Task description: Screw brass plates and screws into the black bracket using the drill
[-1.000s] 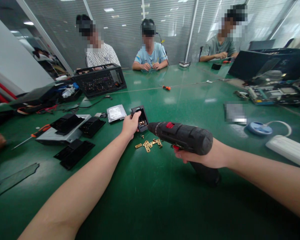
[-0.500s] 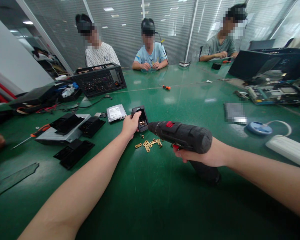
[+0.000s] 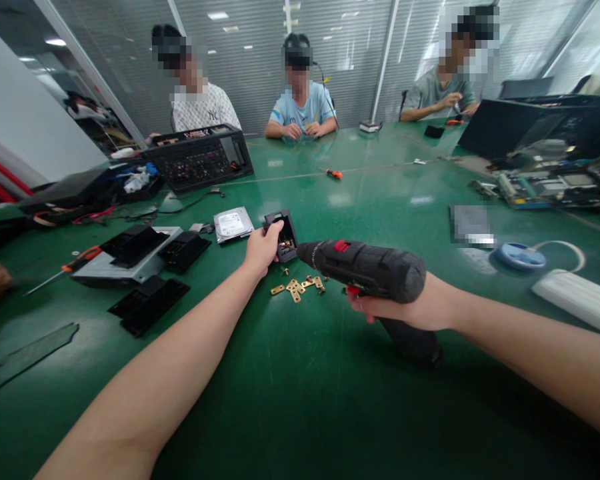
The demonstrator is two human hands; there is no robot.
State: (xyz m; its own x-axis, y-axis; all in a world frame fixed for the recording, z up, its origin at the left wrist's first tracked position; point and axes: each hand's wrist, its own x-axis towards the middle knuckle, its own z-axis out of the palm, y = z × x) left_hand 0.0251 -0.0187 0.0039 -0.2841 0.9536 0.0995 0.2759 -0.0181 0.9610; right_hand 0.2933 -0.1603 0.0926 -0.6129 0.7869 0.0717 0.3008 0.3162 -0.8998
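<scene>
Pinching black plastic housing (image 3: 293, 235) between hard drive (image 3: 233, 225) and cordless drill (image 3: 367, 265), left hand (image 3: 264, 248) sets thumb over rim; other fingers mostly hidden. Right hand (image 3: 405, 310) wraps drill's pistol handle; chuck end just beside housing, contact unclear. Housing looks light, stiff, perhaps brittle; outer walls seem best hold. Drill likely heavy, steadiest by handle. Open housing contains brass-coloured pieces (image 3: 285, 245); brass-coloured strips (image 3: 296, 291) lie loose on green table (image 3: 330, 400), nearer wearer.

A black drill (image 3: 367, 268) points at a small, open black box (image 3: 289, 233).
</scene>
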